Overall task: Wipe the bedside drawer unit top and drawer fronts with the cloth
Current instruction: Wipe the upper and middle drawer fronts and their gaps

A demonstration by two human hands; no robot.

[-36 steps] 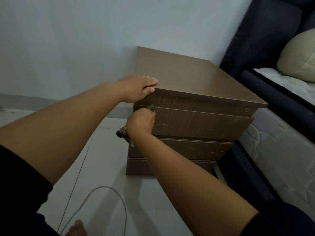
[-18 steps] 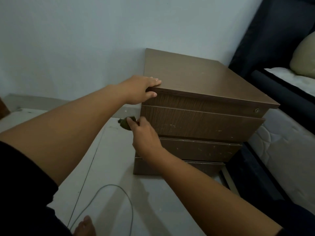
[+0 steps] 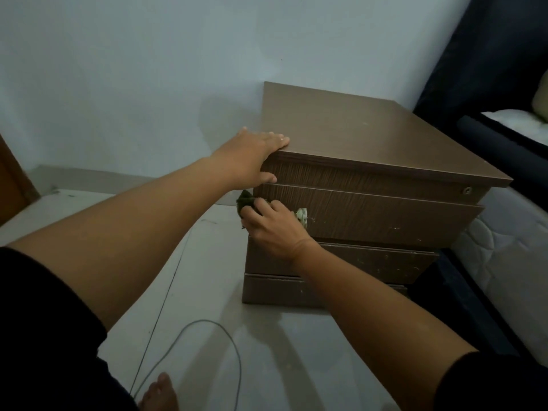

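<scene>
A brown wooden bedside drawer unit (image 3: 355,137) stands on the floor against the pale wall, with three drawer fronts below its top. My left hand (image 3: 252,155) grips the front left corner of the top, fingers flat on it and thumb on the front edge. My right hand (image 3: 272,226) presses a cloth (image 3: 245,200) against the left end of the upper drawer front (image 3: 385,221). The cloth is dark green, with a pale patterned bit showing right of my knuckles. Most of it is hidden under my hand.
A bed with a dark frame (image 3: 498,137) and white mattress (image 3: 510,262) stands close on the right of the unit. A grey cable (image 3: 207,336) loops on the light floor in front. My bare foot (image 3: 160,393) shows at the bottom edge.
My right hand with the cloth has slid from the drawer's left edge back onto the upper drawer front, a little to the right. My left hand stays on the corner.
</scene>
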